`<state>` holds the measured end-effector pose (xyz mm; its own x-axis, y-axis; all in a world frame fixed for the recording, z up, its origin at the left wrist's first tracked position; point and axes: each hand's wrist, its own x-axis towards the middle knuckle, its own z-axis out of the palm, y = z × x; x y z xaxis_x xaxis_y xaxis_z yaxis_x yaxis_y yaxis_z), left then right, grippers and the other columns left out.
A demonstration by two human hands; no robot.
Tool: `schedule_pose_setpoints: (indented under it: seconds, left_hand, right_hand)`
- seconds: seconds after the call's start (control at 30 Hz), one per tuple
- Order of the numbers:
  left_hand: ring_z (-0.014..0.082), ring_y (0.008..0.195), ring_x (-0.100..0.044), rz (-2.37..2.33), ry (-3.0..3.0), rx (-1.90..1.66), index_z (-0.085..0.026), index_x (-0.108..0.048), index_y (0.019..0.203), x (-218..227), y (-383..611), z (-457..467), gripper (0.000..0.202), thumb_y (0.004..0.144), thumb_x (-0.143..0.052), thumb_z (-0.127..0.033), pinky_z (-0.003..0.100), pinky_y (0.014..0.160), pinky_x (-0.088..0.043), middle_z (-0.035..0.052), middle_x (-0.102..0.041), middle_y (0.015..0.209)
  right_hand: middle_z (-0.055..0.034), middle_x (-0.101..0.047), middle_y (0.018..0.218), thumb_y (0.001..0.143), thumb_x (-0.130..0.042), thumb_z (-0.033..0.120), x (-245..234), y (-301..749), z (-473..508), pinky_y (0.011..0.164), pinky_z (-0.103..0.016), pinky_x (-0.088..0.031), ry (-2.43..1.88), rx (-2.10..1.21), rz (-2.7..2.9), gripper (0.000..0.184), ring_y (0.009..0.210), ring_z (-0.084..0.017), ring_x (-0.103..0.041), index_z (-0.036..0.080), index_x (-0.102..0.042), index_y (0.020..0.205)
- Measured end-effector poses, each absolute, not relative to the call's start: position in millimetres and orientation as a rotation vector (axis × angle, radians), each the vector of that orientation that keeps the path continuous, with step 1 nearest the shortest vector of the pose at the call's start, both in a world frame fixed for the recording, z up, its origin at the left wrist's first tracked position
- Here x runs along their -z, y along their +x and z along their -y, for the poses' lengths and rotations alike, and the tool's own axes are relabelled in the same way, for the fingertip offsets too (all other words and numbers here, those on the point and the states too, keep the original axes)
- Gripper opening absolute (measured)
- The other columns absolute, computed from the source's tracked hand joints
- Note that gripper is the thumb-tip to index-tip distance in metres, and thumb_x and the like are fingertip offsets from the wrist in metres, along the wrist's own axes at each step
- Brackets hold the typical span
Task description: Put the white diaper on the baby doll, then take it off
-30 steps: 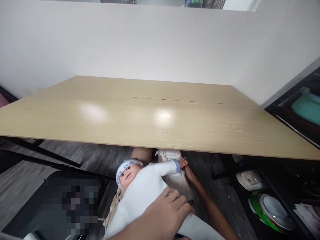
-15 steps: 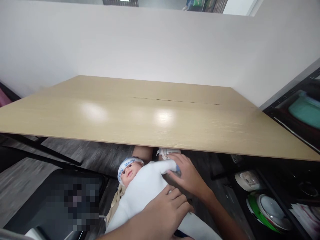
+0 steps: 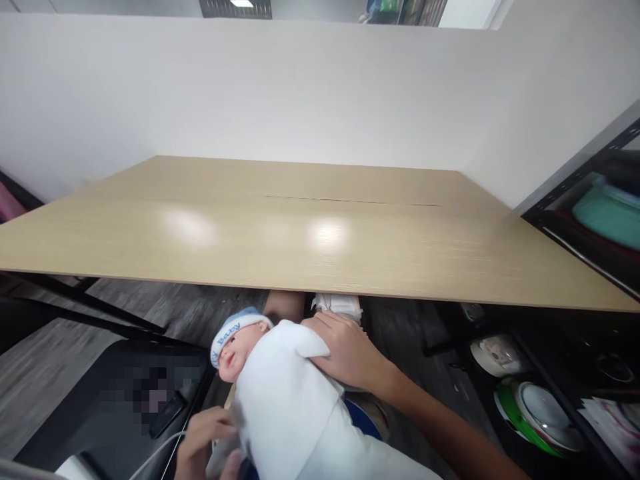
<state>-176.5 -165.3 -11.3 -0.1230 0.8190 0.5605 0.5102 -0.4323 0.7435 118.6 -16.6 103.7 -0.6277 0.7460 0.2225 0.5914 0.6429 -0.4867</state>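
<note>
A baby doll [image 3: 287, 400] in white clothing lies tilted across my lap. Its head, in a white and blue cap [image 3: 233, 333] with blue lettering, points to the left. My right hand [image 3: 350, 347] is closed around the doll's far arm, its fingers beside the end of the white sleeve. At the doll's near side, my left hand [image 3: 207, 440] has its fingers curled on the pale, blurred sleeve by the near arm. A folded white thing [image 3: 340, 305] rests on my thigh, partly behind the right hand.
A wooden table [image 3: 310, 227] stretches in front, its near edge above my lap. On the left is a black seat [image 3: 100, 387] with a dark phone-like object [image 3: 167, 415] and a white cable [image 3: 157, 457]. Dark shelves on the right hold a green-rimmed container [image 3: 535, 417].
My left hand has moved from over the doll's middle to its near side, lower left. The right hand shifted left with the far arm. The doll's head turned and moved left.
</note>
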Motion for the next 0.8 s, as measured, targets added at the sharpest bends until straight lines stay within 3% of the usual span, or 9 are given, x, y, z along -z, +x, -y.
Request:
schedule_pose_setpoints:
  seconds: [0.13,0.3,0.4,0.57,0.67,0.8]
  left_hand:
    - [0.0390,0.111,-0.073,-1.727,1.585,-1.386,-0.027,-0.056,0.121,29.4,-191.3,180.5,0.053,0.087,-0.083,-0.059,0.054,0.087,-0.067,0.0145,-0.068,0.126]
    - [0.0449,0.139,-0.067,-1.667,1.371,-1.210,-0.029,-0.040,0.155,21.6,-170.1,187.1,0.085,0.091,-0.072,-0.075,0.067,0.117,-0.056,0.0201,-0.065,0.151]
    - [0.0432,0.148,-0.063,-1.583,1.467,-1.080,-0.029,-0.042,0.162,-4.5,-172.2,170.3,0.082,0.095,-0.076,-0.063,0.058,0.117,-0.060,0.0192,-0.066,0.156]
    - [0.0365,0.129,-0.076,-1.437,1.951,-0.908,-0.027,-0.052,0.154,-85.7,-177.9,87.4,0.067,0.092,-0.075,-0.033,0.045,0.105,-0.065,0.0121,-0.074,0.146]
    - [0.0372,0.125,-0.076,-1.451,2.104,-0.827,-0.026,-0.051,0.156,-127.9,-164.0,23.9,0.072,0.088,-0.072,-0.033,0.046,0.103,-0.062,0.0110,-0.074,0.147]
    - [0.0367,0.124,-0.075,-1.307,2.190,-0.741,-0.024,-0.054,0.156,-149.8,-143.5,-44.9,0.070,0.089,-0.071,-0.035,0.044,0.100,-0.059,0.0105,-0.075,0.146]
  right_hand:
    - [-0.0068,-0.076,0.114,0.100,-0.072,0.025,-110.4,116.7,25.9,0.086,-0.038,-0.055,-0.957,-0.506,2.362,0.032,0.105,-0.027,-0.072,0.023,-0.066,0.131]
    - [-0.0055,-0.080,0.121,0.100,-0.071,0.024,-134.9,129.2,40.8,0.089,-0.034,-0.059,-0.865,-0.502,2.241,0.037,0.107,-0.024,-0.077,0.026,-0.065,0.137]
    - [-0.0045,-0.081,0.126,0.099,-0.073,0.027,-160.1,148.9,49.7,0.093,-0.032,-0.060,-0.895,-0.482,2.185,0.042,0.110,-0.024,-0.079,0.029,-0.065,0.140]
    - [-0.0017,-0.083,0.116,0.095,-0.068,0.030,-190.3,187.5,41.6,0.083,-0.033,-0.059,-1.261,-0.388,2.062,0.034,0.098,-0.025,-0.080,0.030,-0.073,0.129]
    - [-0.0040,-0.084,0.100,0.095,-0.064,0.038,-188.8,208.7,16.2,0.072,-0.035,-0.055,-1.534,-0.282,1.986,0.025,0.085,-0.028,-0.079,0.028,-0.075,0.114]
    - [-0.0071,-0.083,0.090,0.092,-0.066,0.050,-171.3,234.8,-21.6,0.062,-0.037,-0.051,-1.766,-0.197,1.907,0.028,0.079,-0.033,-0.078,0.028,-0.074,0.107]
